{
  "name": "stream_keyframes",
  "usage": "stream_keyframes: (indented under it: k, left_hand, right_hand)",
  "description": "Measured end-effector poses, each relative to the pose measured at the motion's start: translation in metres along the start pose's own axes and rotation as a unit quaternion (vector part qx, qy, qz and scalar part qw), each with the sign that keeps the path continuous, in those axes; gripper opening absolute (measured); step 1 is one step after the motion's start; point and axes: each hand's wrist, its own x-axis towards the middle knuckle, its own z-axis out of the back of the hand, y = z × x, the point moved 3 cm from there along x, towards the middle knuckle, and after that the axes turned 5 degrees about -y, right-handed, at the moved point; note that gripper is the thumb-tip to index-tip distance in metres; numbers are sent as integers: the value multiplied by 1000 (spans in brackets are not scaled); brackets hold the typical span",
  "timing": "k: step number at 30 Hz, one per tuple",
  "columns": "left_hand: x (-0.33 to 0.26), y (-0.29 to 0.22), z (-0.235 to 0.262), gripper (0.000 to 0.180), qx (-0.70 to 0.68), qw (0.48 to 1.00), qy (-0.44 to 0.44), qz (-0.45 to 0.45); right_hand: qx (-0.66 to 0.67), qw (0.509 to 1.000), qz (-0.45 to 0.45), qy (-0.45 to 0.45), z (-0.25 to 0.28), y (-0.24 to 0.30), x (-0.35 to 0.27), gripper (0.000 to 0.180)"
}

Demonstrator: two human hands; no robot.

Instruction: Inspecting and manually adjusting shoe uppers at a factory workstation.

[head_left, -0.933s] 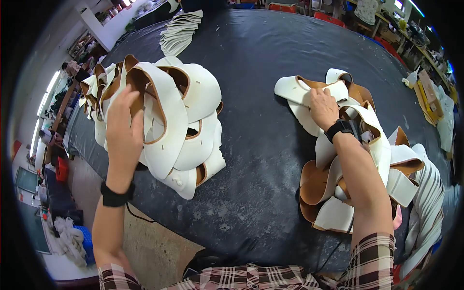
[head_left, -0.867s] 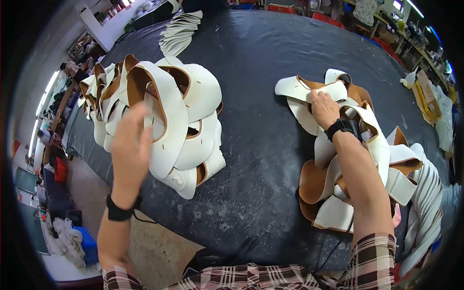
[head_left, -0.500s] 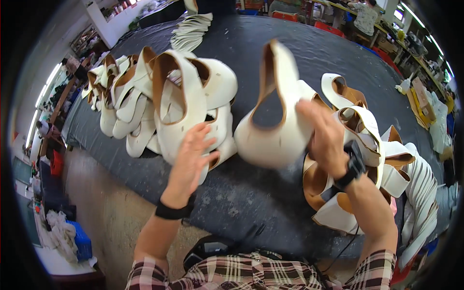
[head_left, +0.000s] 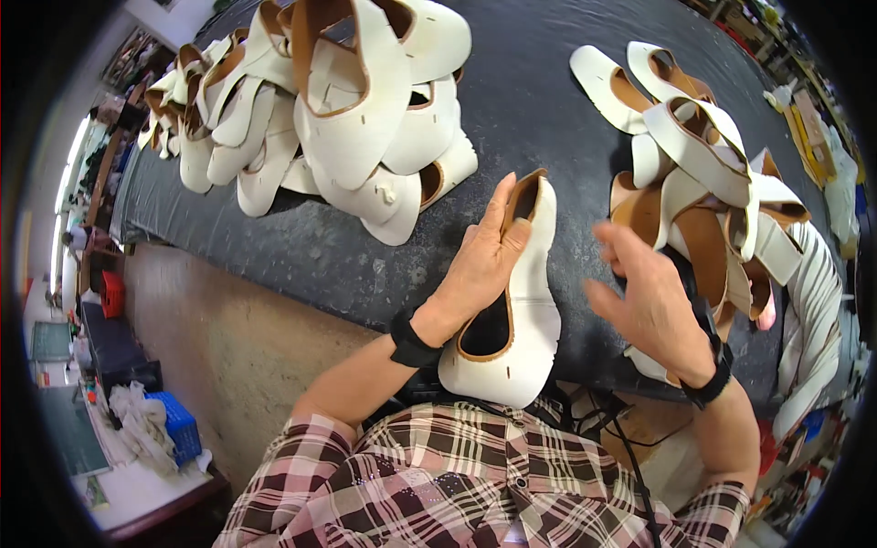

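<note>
A white shoe upper [head_left: 534, 320] with a tan lining stands lengthwise at the near table edge, its rounded toe toward my body and its heel end pointing away. My left hand [head_left: 484, 265] grips its upper left side, thumb over the rim near the heel opening. To the right of it, my right hand [head_left: 644, 301] hovers with fingers apart, holding nothing. Nearest to that hand is a loose heap of similar uppers [head_left: 699, 155] on the right, white outside and tan inside.
On the left lies a bigger pile of stacked white uppers [head_left: 365, 119]. A row of overlapping white pieces [head_left: 808, 310] hangs at the table's right edge. The dark-covered table [head_left: 274, 251] ends near my body, where black cables [head_left: 630, 447] run down. A blue basket [head_left: 178, 425] sits at lower left.
The upper has come from the middle of the table toward my body. My left hand has taken hold of it, and my right hand has let go. The view has tilted down.
</note>
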Motion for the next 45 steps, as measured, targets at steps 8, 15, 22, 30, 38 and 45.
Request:
stream_keyframes:
  k: [8, 15, 22, 30, 38, 45]
  left_hand:
    - [-19, -12, -25, 49, -103, 993, 47, 42]
    - [-6, 0, -6, 43, 32, 997, -55, -38]
    - [11, -4, 0, 16, -37, 996, -32, 79]
    - [7, -5, -45, 16, -93, 988, -68, 100]
    - [6, -4, -32, 14, -69, 985, -92, 126]
    - [9, -14, -40, 11, 125, 979, -153, -49]
  right_hand:
    - [290, 931, -65, -210, -52, -16, 31, 41]
    - [228, 940, 62, -245, -67, -14, 39, 10]
    - [180, 928, 133, -298, -57, -29, 35, 10]
    - [415, 895, -107, -123, -48, -57, 22, 16]
    - [421, 895, -128, -75, -52, -54, 36, 17]
    - [436, 884, -149, -80, -55, -61, 38, 16]
